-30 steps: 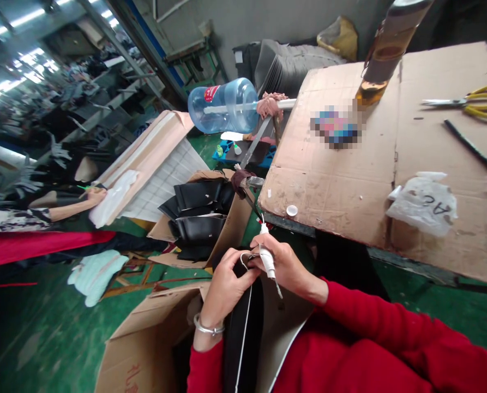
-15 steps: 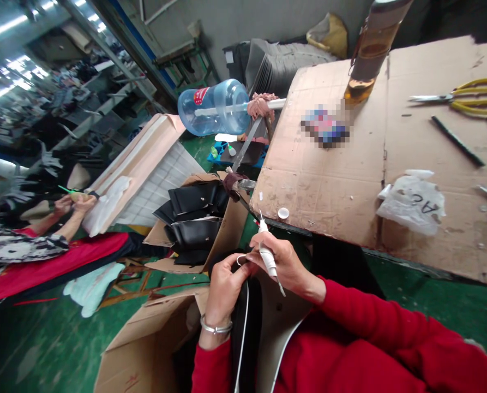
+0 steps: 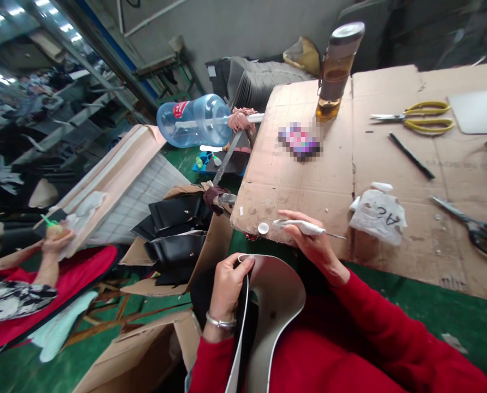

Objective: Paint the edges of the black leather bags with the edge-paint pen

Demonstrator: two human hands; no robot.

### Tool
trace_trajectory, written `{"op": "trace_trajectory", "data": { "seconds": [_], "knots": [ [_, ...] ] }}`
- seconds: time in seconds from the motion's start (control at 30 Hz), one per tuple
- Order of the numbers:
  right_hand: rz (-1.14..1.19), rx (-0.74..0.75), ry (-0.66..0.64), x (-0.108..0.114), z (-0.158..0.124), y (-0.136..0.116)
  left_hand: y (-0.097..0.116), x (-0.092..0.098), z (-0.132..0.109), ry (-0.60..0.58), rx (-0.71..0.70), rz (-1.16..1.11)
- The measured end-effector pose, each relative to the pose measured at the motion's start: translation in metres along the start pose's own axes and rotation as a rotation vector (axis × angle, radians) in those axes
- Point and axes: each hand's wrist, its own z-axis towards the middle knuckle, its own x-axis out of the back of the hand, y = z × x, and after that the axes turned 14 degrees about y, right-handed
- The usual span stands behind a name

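My left hand (image 3: 227,286) pinches the upper edge of a curved sheet (image 3: 282,289), black on one face and pale grey on the other, with a thin white edge. The sheet bends upright over my lap. In my right hand (image 3: 319,248), at the table's near edge, is a slim tool (image 3: 310,227) with a white-wrapped handle and a thin metal spike pointing right. The tool's other end points left towards a small round white cap (image 3: 263,228), close to it; whether they touch I cannot tell.
On the cardboard-covered table (image 3: 292,191) lie yellow-handled snips (image 3: 425,117), dark scissors (image 3: 482,232), a black stick (image 3: 412,156), a plastic bag (image 3: 380,215) and a drink bottle (image 3: 339,71). Left stand a box of black pieces (image 3: 178,213) and an open carton (image 3: 145,355). A co-worker's hands (image 3: 57,240) are at far left.
My right hand has moved up and right with the tool, away from the sheet to the cap at the table edge. My left hand still pinches the sheet, which now curves open more widely.
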Motion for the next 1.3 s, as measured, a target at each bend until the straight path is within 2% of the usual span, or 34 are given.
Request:
{"op": "trace_trajectory", "data": {
  "seconds": [0.13, 0.3, 0.47, 0.6, 0.77, 1.0, 1.3],
  "knots": [
    [-0.005, -0.094, 0.035, -0.004, 0.001, 0.006, 0.000, -0.014, 0.012, -0.065, 0.025, 0.005],
    [0.044, -0.050, -0.065, -0.006, -0.003, 0.009, 0.007, -0.023, 0.016, -0.118, -0.037, 0.089],
    [0.001, -0.039, -0.095, -0.004, -0.003, 0.009, 0.001, -0.028, 0.021, -0.122, -0.004, 0.052],
    [-0.056, 0.003, -0.125, -0.004, -0.002, 0.008, -0.004, -0.029, 0.026, -0.147, 0.004, 0.045],
    [-0.106, 0.037, -0.112, -0.005, -0.002, 0.010, -0.001, -0.027, 0.026, -0.132, 0.032, 0.038],
    [-0.141, 0.031, -0.111, -0.007, -0.003, 0.011, 0.002, -0.025, 0.025, -0.126, -0.034, 0.082],
    [0.060, -0.129, -0.036, -0.004, -0.002, 0.008, 0.004, -0.028, 0.022, -0.120, -0.047, 0.098]
  ]
}}
